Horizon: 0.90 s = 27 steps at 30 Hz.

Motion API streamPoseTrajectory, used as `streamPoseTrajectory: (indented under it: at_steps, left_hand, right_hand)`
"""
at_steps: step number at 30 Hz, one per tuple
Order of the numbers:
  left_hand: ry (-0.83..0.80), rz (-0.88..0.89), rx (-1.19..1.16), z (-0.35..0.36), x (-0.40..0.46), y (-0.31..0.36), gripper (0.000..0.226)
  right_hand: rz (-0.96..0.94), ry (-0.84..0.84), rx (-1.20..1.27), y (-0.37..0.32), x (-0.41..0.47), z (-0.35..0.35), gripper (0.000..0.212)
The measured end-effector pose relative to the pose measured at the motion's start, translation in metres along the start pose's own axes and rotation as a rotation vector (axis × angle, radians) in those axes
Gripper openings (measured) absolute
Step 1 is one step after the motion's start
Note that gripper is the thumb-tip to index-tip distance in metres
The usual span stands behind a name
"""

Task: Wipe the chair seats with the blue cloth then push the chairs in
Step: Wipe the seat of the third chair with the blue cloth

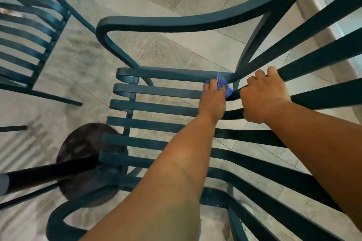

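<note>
Under the left hand (212, 100), the blue cloth (222, 84) is pressed, fingers curled on it, against a chair (156, 92) seat slat; just beside it, the right hand (262, 96) grips a backrest slat.

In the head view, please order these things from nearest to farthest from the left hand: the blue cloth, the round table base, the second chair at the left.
1. blue cloth: gripped under the left hand, on the seat's far slats.
2. round table base: on the floor, lower left of the hand.
3. second chair: at the picture's left edge, farthest.
</note>
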<state>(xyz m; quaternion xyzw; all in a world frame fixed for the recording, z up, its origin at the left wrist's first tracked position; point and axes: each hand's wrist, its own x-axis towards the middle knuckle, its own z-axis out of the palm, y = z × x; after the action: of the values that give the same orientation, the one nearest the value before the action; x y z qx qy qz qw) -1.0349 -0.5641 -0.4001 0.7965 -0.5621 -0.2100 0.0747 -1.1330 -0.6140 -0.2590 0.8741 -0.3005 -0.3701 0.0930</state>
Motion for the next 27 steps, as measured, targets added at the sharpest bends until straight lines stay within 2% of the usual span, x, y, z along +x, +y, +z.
streamPoseTrajectory:
  at_steps: [3, 8, 13, 16, 19, 21, 24, 27]
  left_hand:
    - [0.037, -0.059, -0.003, -0.005, -0.007, -0.046, 0.057]
    - [0.126, -0.257, -0.035, -0.047, -0.017, -0.152, 0.039]
    - [0.138, -0.411, 0.082, -0.087, -0.029, -0.227, 0.046]
    - [0.190, -0.550, -0.011, -0.101, -0.029, -0.250, 0.041]
    - [0.230, -0.790, -0.117, -0.115, -0.020, -0.251, 0.046]
    - [0.194, -0.865, -0.085, -0.116, -0.013, -0.237, 0.054]
    - [0.182, -0.721, 0.073, -0.093, -0.008, -0.191, 0.050]
    - [0.211, -0.639, -0.024, -0.054, -0.006, -0.130, 0.048]
  right_hand:
    - [-0.016, 0.008, 0.014, 0.002, 0.000, -0.001, 0.044]
    - [-0.029, -0.011, 0.006, -0.001, 0.003, 0.001, 0.049]
    - [-0.031, -0.007, -0.020, -0.004, 0.007, 0.002, 0.049]
    - [-0.031, -0.012, -0.038, -0.005, 0.006, 0.001, 0.050]
    - [-0.029, -0.010, -0.030, -0.003, 0.005, 0.002, 0.049]
    - [-0.032, -0.014, -0.021, -0.003, 0.005, 0.002, 0.049]
    - [-0.031, -0.009, -0.018, -0.003, 0.006, 0.002, 0.048]
    - [-0.023, -0.004, -0.004, -0.003, 0.006, 0.003, 0.047]
